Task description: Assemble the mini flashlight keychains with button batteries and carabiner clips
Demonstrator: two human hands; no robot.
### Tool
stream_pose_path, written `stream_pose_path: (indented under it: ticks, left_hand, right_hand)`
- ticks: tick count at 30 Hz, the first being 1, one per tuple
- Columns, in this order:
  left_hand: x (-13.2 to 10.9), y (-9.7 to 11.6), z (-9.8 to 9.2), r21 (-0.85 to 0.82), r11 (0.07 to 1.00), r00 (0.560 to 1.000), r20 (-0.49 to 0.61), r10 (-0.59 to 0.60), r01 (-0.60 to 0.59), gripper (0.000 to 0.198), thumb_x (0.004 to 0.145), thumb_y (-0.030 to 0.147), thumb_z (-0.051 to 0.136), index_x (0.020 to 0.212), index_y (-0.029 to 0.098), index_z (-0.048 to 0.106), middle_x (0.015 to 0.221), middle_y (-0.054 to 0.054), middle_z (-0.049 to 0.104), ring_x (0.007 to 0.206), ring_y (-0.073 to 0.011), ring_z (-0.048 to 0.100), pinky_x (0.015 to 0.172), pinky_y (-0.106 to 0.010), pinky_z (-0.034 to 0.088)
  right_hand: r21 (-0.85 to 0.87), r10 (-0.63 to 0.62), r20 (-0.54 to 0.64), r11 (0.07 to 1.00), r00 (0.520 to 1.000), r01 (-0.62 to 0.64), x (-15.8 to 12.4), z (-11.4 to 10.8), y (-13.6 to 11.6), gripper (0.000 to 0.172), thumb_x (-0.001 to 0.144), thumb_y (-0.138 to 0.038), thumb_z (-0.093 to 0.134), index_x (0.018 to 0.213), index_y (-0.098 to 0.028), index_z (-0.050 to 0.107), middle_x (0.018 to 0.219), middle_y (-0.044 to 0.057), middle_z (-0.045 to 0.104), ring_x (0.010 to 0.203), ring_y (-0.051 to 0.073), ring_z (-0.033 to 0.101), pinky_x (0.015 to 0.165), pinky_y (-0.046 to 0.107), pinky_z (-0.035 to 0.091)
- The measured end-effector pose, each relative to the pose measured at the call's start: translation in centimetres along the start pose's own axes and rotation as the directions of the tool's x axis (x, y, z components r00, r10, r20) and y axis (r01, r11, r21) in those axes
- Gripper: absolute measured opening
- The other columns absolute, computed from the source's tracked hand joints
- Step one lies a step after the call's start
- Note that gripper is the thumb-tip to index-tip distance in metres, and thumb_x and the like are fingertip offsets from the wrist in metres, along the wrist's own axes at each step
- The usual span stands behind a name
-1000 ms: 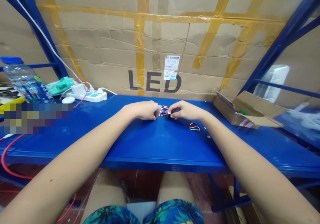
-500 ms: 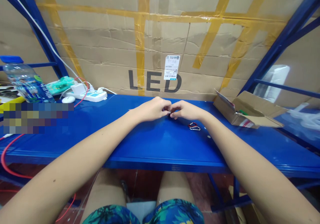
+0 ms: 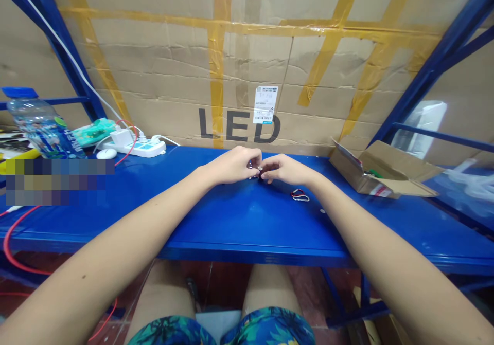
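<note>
My left hand (image 3: 234, 164) and my right hand (image 3: 283, 169) meet at the middle of the blue metal shelf (image 3: 216, 216). Both have their fingers curled and pinched on a cluster of small metal clips (image 3: 255, 168) held between them, mostly hidden by the fingers. Just right of my right wrist, a red and a silver carabiner (image 3: 299, 195) lie loose on the shelf.
An open cardboard box (image 3: 380, 173) sits at the right. At the left are a white power strip (image 3: 139, 147), a white mouse (image 3: 105, 153), a water bottle (image 3: 40, 128) and red cable (image 3: 15, 232). A large taped cardboard carton marked LED (image 3: 239, 67) closes the back.
My left hand has slid right, from lying beside the pile of clips to covering it, and now meets my right hand. Both hands have lifted slightly.
</note>
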State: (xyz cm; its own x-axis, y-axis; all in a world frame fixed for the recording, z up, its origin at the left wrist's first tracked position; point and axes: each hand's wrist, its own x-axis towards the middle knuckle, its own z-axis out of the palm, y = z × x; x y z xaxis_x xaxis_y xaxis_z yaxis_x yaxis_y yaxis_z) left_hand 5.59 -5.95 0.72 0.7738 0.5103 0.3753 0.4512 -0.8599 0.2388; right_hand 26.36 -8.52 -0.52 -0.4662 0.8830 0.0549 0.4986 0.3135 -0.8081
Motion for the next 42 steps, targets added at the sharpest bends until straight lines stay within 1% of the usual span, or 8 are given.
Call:
stream_pose_path:
  ticks: [7, 15, 21, 24, 26, 33, 37, 42]
  left_hand:
    - [-0.4, 0.3, -1.7, -0.011, 0.979, 0.974, 0.097, -0.203, 0.205, 0.022, 0.084, 0.039, 0.063, 0.08, 0.018, 0.067, 0.075, -0.002, 0.067, 0.064, -0.0146, 0.057, 0.06, -0.027, 0.038]
    - [-0.2, -2.2, -2.2, -0.061, 0.98, 0.97, -0.14, -0.196, 0.189, 0.012, 0.076, 0.025, 0.058, 0.077, 0.016, 0.065, 0.074, -0.003, 0.068, 0.069, -0.0151, 0.058, 0.064, -0.028, 0.041]
    - [-0.2, -4.2, -2.6, -0.23, 0.943, 0.784, -0.528, -0.327, 0.239, 0.004, 0.07, 0.022, 0.057, 0.07, 0.018, 0.057, 0.07, -0.002, 0.067, 0.069, -0.0162, 0.06, 0.067, -0.029, 0.046]
    - [-0.2, -5.4, -2.5, -0.345, 0.904, 0.706, -0.573, -0.416, 0.253, 0.005, 0.071, 0.022, 0.056, 0.069, 0.019, 0.053, 0.065, -0.001, 0.065, 0.068, -0.0167, 0.061, 0.067, -0.028, 0.047]
    - [-0.2, -6.0, -2.3, -0.422, 0.873, 0.693, -0.554, -0.462, 0.245, 0.006, 0.072, 0.021, 0.056, 0.068, 0.019, 0.05, 0.063, -0.001, 0.064, 0.069, -0.0169, 0.063, 0.066, -0.027, 0.048]
    - [0.0, -6.6, -1.1, -0.62, 0.77, 0.764, -0.423, -0.488, 0.149, 0.012, 0.075, 0.017, 0.054, 0.07, 0.02, 0.044, 0.058, 0.002, 0.062, 0.056, -0.0147, 0.064, 0.06, -0.027, 0.052]
    - [0.2, -6.1, -0.4, -0.66, 0.744, 0.851, -0.326, -0.411, 0.107, 0.007, 0.08, 0.016, 0.056, 0.08, 0.019, 0.05, 0.061, 0.002, 0.06, 0.061, -0.0148, 0.064, 0.061, -0.029, 0.056]
    - [0.2, -4.6, 0.9, -0.703, 0.702, 0.937, -0.16, -0.309, 0.111, 0.008, 0.086, 0.017, 0.058, 0.094, 0.017, 0.057, 0.071, -0.001, 0.059, 0.071, -0.0149, 0.064, 0.059, -0.028, 0.057]
  right_hand:
    - [-0.027, -0.1, -0.14, 0.995, 0.985, 0.097, 0.6, 1.7, -0.5, 0.021, 0.076, -0.033, 0.067, 0.087, -0.016, 0.072, 0.081, 0.003, 0.071, 0.067, 0.015, 0.061, 0.069, 0.03, 0.05]
    - [-0.367, -0.206, -0.331, 0.927, 0.921, 0.076, 2.7, 3.4, -1.6, 0.018, 0.085, -0.023, 0.059, 0.088, -0.017, 0.076, 0.081, 0.006, 0.074, 0.077, 0.021, 0.066, 0.074, 0.032, 0.048]
    - [-0.636, -0.3, -0.207, 0.764, 0.931, 0.104, 4.0, 5.8, -3.3, 0.021, 0.087, -0.012, 0.057, 0.097, -0.014, 0.075, 0.099, 0.011, 0.075, 0.09, 0.023, 0.067, 0.08, 0.031, 0.047]
    - [-0.677, -0.338, -0.008, 0.695, 0.941, 0.243, 4.9, 7.7, -3.6, 0.02, 0.089, -0.013, 0.059, 0.101, -0.013, 0.075, 0.104, 0.013, 0.075, 0.097, 0.024, 0.066, 0.084, 0.031, 0.046]
    - [-0.704, -0.332, 0.071, 0.651, 0.94, 0.284, 5.5, 8.6, -3.5, 0.019, 0.089, -0.01, 0.057, 0.096, -0.013, 0.075, 0.102, 0.013, 0.074, 0.098, 0.024, 0.065, 0.086, 0.031, 0.045]
    - [-0.557, -0.278, 0.004, 0.797, 0.961, 0.233, 4.1, 7.4, -3.0, 0.014, 0.083, -0.007, 0.06, 0.079, -0.016, 0.07, 0.083, 0.006, 0.074, 0.078, 0.017, 0.064, 0.071, 0.027, 0.043]
    - [-0.334, -0.267, -0.232, 0.925, 0.935, 0.181, 2.2, 3.9, -2.0, 0.008, 0.081, -0.014, 0.061, 0.077, -0.016, 0.068, 0.075, 0.003, 0.071, 0.069, 0.015, 0.061, 0.067, 0.028, 0.044]
    - [-0.037, -0.171, -0.528, 0.983, 0.832, 0.179, 1.6, 0.5, -1.4, 0.012, 0.075, -0.026, 0.066, 0.08, -0.015, 0.065, 0.065, 0.002, 0.065, 0.055, 0.013, 0.054, 0.052, 0.028, 0.041]
